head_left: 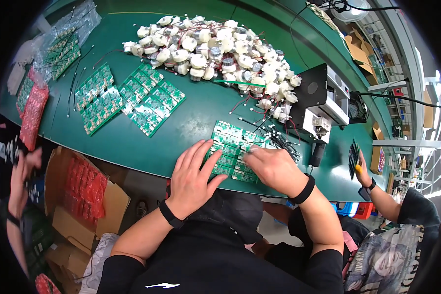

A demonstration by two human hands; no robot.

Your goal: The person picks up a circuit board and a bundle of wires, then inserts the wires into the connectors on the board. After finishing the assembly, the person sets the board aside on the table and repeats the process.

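A green circuit board panel [225,147], divided into several small boards, lies near the table's front edge before me. My left hand [190,176] rests at its left side, fingers stretched out and the fingertips on the panel. Over the panel's right part, my right hand [275,169] has its fingers curled and pinched together. Whatever is between those fingertips is hidden. Just beyond the right hand lies a bundle of short black cables [281,139] with white connectors. I wear dark bands on both wrists.
A large heap of white round parts with red wires [201,49] covers the far middle. Two more panels [152,100] lie to the left. A black and silver machine [318,98] stands at the right. Co-workers' hands [365,169] show at both sides. A cardboard box [108,210] holds red bubble-wrapped packs.
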